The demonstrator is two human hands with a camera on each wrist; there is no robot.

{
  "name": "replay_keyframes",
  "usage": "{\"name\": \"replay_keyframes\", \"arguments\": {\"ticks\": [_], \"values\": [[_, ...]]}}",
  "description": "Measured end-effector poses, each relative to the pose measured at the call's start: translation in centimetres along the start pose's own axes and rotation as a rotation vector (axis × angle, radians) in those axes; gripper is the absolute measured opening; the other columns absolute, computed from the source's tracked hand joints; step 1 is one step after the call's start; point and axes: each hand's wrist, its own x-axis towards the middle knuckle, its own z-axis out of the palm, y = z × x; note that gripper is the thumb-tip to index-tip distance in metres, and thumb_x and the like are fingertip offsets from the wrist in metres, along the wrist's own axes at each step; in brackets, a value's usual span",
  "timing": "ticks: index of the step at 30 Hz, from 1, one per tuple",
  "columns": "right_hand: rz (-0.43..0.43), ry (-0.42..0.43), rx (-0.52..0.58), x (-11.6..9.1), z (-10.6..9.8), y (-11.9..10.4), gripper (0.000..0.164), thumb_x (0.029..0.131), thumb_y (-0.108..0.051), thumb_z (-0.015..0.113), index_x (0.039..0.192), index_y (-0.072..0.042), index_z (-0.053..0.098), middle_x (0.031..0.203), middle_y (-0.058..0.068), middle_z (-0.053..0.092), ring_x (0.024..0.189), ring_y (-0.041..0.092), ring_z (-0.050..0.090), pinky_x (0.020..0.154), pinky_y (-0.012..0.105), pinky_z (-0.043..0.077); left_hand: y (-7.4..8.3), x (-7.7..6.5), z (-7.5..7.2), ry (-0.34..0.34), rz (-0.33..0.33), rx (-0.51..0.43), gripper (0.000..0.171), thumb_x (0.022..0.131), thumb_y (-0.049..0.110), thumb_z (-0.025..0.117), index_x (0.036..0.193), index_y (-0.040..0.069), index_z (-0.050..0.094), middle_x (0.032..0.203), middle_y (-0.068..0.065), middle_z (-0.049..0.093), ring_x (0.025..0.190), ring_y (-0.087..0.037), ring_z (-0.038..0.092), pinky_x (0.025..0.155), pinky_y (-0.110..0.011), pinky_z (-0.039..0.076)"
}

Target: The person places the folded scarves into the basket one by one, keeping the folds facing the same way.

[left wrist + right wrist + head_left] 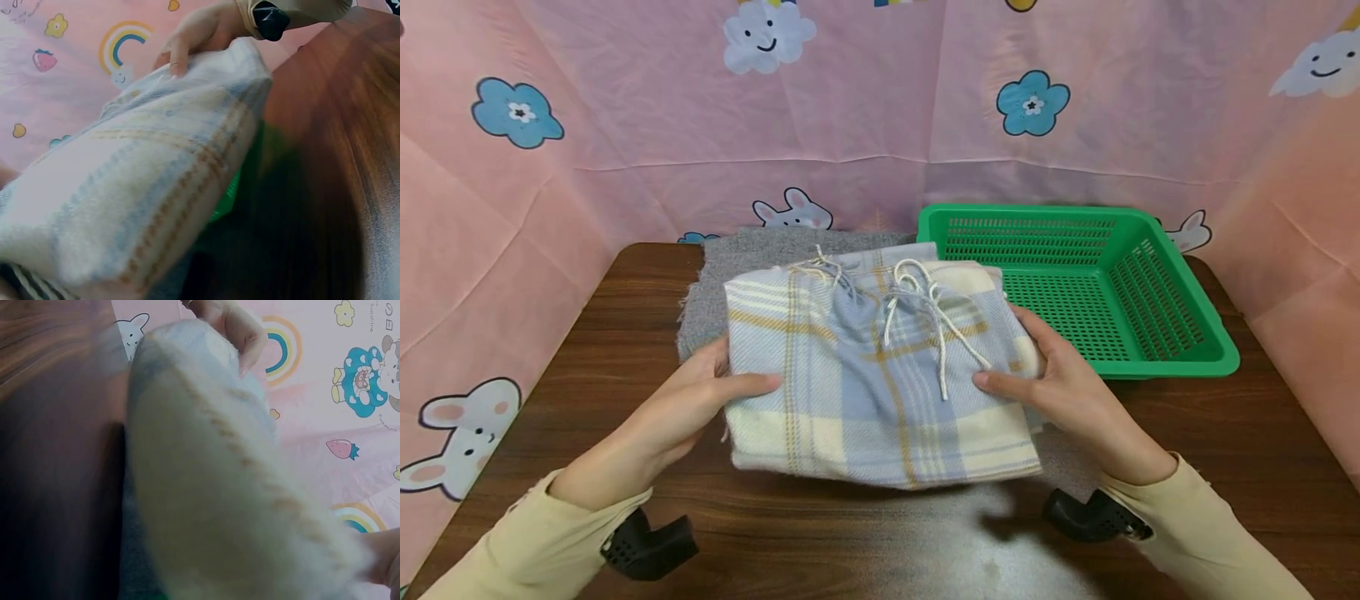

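Observation:
A folded plaid cloth (895,417) in pale blue, cream and tan hangs above the table between both hands. White cords tied in a bow (917,296) lie across its upper part. My left hand (700,396) grips its left edge, thumb on the front face and the other fingers behind. On the opposite edge my right hand (1052,379) holds it the same way, its thumb near the cord ends. In the left wrist view the cloth (144,169) shows thick, layered folds, and the right wrist view shows it (212,475) blurred.
Grey fabric (707,296) lies on the brown wooden table (617,333) behind the plaid cloth. A green plastic basket (1206,333) with slotted walls stands at the back right. Pink printed curtain (865,108) encloses the back and sides.

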Motion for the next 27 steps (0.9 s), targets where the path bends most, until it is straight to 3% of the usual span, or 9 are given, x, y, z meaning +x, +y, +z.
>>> {"name": "replay_keyframes", "arguments": {"ticks": [9,27], "values": [[0.000,0.024,-0.031,-0.1,-0.6,0.3,0.083,0.084,-0.016,0.074,0.151,-0.024,0.025,0.114,0.021,0.059,0.086,0.022,0.066,0.068,0.041,0.056,-0.1,0.6,0.8,-0.004,0.007,-0.006,0.055,0.095,0.019,0.060,0.141,0.002,0.034,0.134,-0.012,0.050,0.117,-0.009,0.049,0.099,-0.027,0.037],[0.006,0.115,-0.066,-0.3,-1.4,0.3,0.081,0.085,-0.025,0.074,0.151,-0.027,0.027,0.119,0.017,0.052,0.091,0.019,0.062,0.072,0.036,0.055,0.4,1.4,2.0,0.002,0.037,-0.038,0.054,0.096,0.020,0.059,0.141,0.004,0.033,0.135,-0.012,0.051,0.114,-0.009,0.054,0.096,-0.022,0.041]]}}
